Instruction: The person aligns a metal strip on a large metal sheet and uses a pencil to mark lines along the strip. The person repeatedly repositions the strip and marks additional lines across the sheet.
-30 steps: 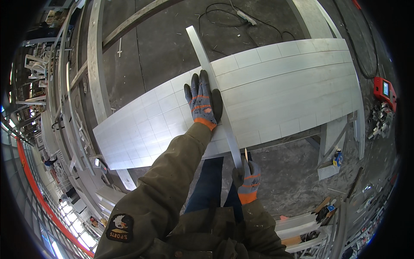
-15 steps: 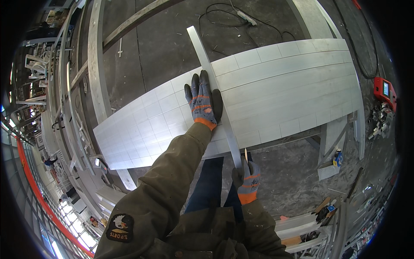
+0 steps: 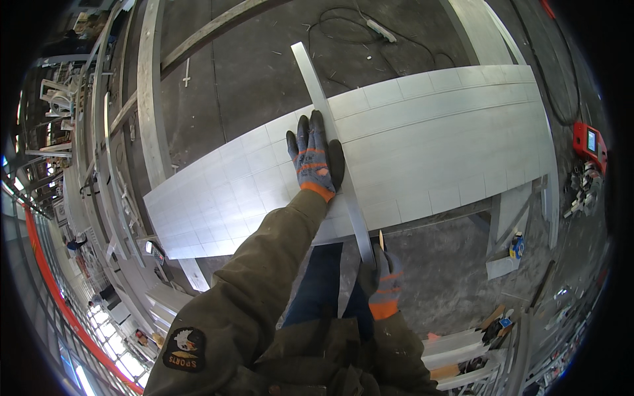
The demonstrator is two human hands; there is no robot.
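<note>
A long flat metal bar (image 3: 356,221) lies crosswise over a wide silvery sheet (image 3: 449,145) marked with thin lines; both its ends stick out past the sheet's edges. My left hand (image 3: 312,158), in a grey and orange glove with dark fingertips, presses down at the bar's middle. Its fingers stretch along the left side and the thumb lies over the bar. At the near end, my gloved right hand (image 3: 384,284) is closed about the bar's tip. A thin pointed stick, seemingly a pencil (image 3: 381,239), pokes up from its fingers, which are partly hidden.
Support legs (image 3: 508,211) hold up the sheet. A long frame beam (image 3: 150,99) runs along the left. On the floor lie a power strip (image 3: 381,30) with black cable, a red device with a screen (image 3: 590,142) and an open box (image 3: 503,266).
The whole view has shifted slightly. My right hand sits a little lower at the bar's near end, and my left hand keeps its place on the bar.
</note>
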